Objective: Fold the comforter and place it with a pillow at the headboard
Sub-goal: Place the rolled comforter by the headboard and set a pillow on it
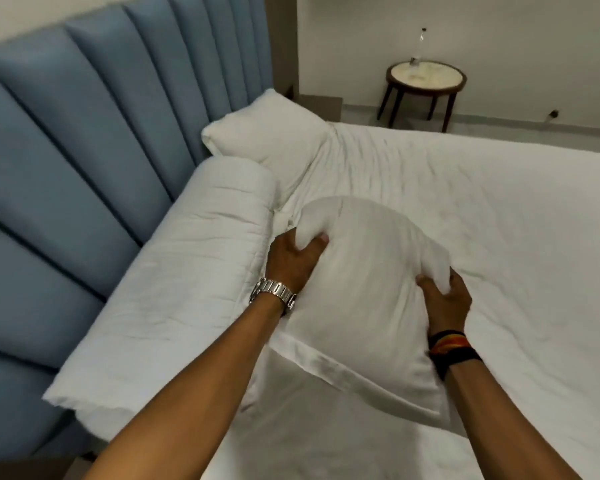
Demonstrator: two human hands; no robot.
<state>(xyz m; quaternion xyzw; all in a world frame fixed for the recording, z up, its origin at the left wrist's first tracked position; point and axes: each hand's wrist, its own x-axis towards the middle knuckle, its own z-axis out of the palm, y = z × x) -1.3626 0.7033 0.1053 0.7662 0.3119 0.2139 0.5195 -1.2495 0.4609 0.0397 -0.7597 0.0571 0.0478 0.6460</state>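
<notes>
**Head view: both hands grip a pillow beside the folded comforter**

Head camera shows the left hand (293,263) and right hand (445,299) with fingers closed on opposite edges of a white pillow (364,292), held just over the bed (465,220). Just left of the left hand's fingers lies the folded comforter (184,275), resting against the blue headboard (66,150). Beyond the fingers, a second pillow (271,133) sits at the headboard.
</notes>
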